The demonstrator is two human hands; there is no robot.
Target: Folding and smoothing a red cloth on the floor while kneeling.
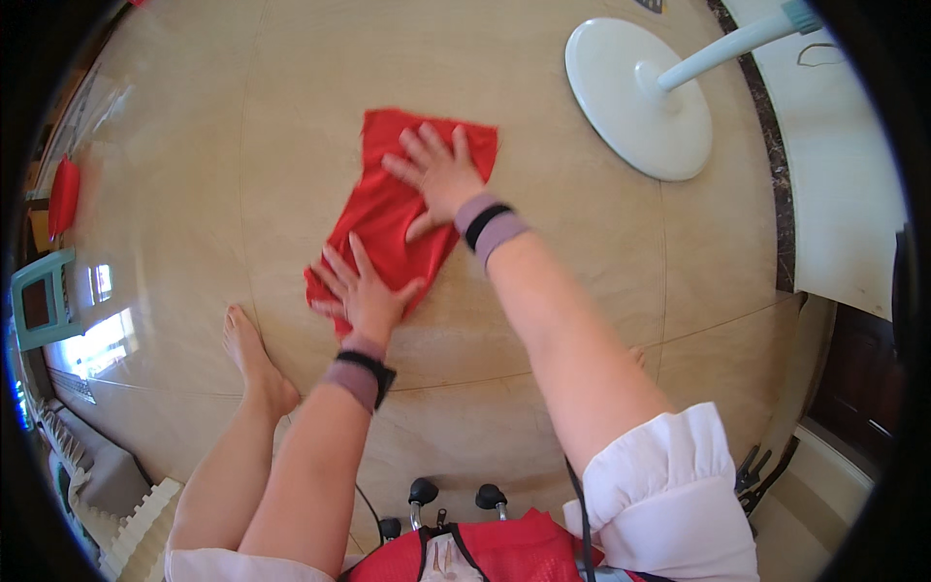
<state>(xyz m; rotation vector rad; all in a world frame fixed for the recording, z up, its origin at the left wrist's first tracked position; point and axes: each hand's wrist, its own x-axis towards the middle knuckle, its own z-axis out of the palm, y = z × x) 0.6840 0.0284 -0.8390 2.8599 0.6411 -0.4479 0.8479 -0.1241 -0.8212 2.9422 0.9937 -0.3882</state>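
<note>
Now, taking the red cloth as the landmark:

Red cloth (393, 218): lying flat on the beige tiled floor (194, 194), stretching diagonally away from the person (one far corner looks slightly folded).

Left hand (364, 291): pressing palm-down on the cloth's near lower end, fingers spread wide and flat, gripping nothing; it seems to be pinning that end so the fabric is not sliding.

Right hand (441, 175): lying palm-down on the cloth's far upper end, fingers splayed and fully extended, closing on nothing; the flat palm suggests smoothing rather than lifting.

Wristbands (490, 228): sitting on both wrists, mauve with a black strap.

Bare foot (250, 354): resting on the floor to the near left of the cloth, apart from it.

Fan base (630, 107): standing well to the right of the cloth, white and round, its pole leaning away.

Green stool (44, 301): showing far left of the cloth, at the picture's rim.
</note>
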